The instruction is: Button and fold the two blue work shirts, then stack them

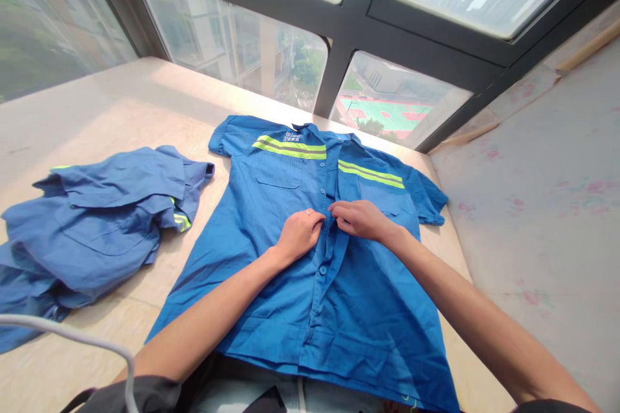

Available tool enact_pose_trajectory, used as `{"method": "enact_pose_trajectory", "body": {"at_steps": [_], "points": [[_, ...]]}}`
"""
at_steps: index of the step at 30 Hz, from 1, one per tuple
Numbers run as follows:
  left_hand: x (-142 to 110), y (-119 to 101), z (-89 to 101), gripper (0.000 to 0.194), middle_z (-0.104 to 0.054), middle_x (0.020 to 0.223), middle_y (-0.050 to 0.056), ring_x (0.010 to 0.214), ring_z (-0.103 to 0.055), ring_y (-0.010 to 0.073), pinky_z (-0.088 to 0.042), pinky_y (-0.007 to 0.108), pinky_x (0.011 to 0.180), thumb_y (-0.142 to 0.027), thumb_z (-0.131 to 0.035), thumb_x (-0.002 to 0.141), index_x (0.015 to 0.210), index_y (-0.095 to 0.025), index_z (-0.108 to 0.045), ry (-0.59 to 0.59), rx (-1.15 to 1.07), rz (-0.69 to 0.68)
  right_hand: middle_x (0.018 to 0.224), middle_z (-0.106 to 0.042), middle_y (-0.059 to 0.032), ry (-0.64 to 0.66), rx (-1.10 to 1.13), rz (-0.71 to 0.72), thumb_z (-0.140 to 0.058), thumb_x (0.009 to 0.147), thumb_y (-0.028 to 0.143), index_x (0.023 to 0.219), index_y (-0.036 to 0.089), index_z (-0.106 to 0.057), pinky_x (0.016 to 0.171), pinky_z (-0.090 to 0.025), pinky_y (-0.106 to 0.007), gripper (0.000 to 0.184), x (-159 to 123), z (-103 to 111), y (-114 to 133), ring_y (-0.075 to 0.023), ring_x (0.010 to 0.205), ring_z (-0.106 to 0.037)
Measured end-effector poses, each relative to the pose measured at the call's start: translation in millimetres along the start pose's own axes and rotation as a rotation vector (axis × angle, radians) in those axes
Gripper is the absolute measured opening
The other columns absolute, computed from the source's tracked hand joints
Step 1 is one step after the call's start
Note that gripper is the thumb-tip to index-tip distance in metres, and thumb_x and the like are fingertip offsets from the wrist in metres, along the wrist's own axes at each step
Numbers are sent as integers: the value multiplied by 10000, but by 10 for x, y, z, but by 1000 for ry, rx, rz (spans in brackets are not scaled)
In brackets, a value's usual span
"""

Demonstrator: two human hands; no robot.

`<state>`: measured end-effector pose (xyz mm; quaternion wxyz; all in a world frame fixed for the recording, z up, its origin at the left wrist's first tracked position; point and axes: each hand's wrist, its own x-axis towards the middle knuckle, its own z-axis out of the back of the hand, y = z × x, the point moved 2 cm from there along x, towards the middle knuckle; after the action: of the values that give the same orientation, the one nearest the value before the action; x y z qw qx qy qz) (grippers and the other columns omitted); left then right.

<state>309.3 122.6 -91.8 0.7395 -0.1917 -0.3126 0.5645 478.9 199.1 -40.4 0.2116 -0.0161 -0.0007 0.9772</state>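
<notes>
A blue short-sleeved work shirt (271, 226) lies front side up on the pale sill, its collar toward the window. Yellow-green reflective stripes cross its chest. Partway down the front opening, my left hand (301, 233) pinches the edge that carries the buttons. Opposite it, my right hand (358, 218) grips the other front edge with its fingers closed. The two hands are almost touching. Several buttons show along the placket, one of them a button (323, 270) just below my hands. What lies between my fingertips is hidden.
Left of the shirt lies a crumpled blue garment (106, 206) with reflective trim. A white cable (72, 334) curves across the lower left. Grey window frames (339, 45) border the far side of the sill (159, 87), and a flowered wall (542, 206) stands on the right.
</notes>
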Motion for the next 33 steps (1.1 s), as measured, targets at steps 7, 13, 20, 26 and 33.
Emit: {"method": "enact_pose_trajectory", "body": {"at_steps": [7, 13, 20, 26, 33], "points": [[0, 41, -4, 238, -735, 1040, 53, 976, -680, 214, -505, 316, 871, -161, -513, 934, 1064, -204, -708, -20, -73, 52, 960, -651, -69, -65, 148, 57, -475, 884, 107, 1079, 169, -624, 721, -405, -264, 253, 31, -108, 66, -172, 831, -586], [17, 19, 27, 196, -748, 1038, 24, 940, -687, 210, -507, 310, 848, -204, -580, 900, 1050, -220, -706, -32, -150, 145, 942, -630, -43, 34, 143, 75, -535, 899, 168, 984, 189, -653, 632, -357, -247, 146, 85, -16, 37, -143, 765, -574], [62, -40, 75, 159, -726, 854, 7, 775, -663, 170, -487, 276, 729, -115, -545, 836, 879, -201, -671, -73, -284, 253, 854, -614, -40, -119, -79, 115, -415, 994, 206, 893, 176, -650, 555, -229, -294, 257, 49, -236, 122, -115, 595, -438], [118, 65, 17, 20, -685, 766, 1, 713, -659, 146, -496, 240, 649, -172, -605, 805, 823, -181, -608, -70, -509, 337, 835, -635, -56, -316, -10, 53, -419, 1010, 219, 876, 176, -653, 649, -348, -294, 274, -44, -357, 148, -151, 690, -511], [142, 106, -15, 120, -663, 727, -6, 570, -652, 123, -489, 216, 538, -218, -662, 793, 860, -165, -578, -18, -778, 482, 924, -663, -91, -481, 171, -42, -447, 1017, 231, 1073, 194, -708, 713, -435, -303, 269, -135, -510, 133, -179, 798, -573]]}}
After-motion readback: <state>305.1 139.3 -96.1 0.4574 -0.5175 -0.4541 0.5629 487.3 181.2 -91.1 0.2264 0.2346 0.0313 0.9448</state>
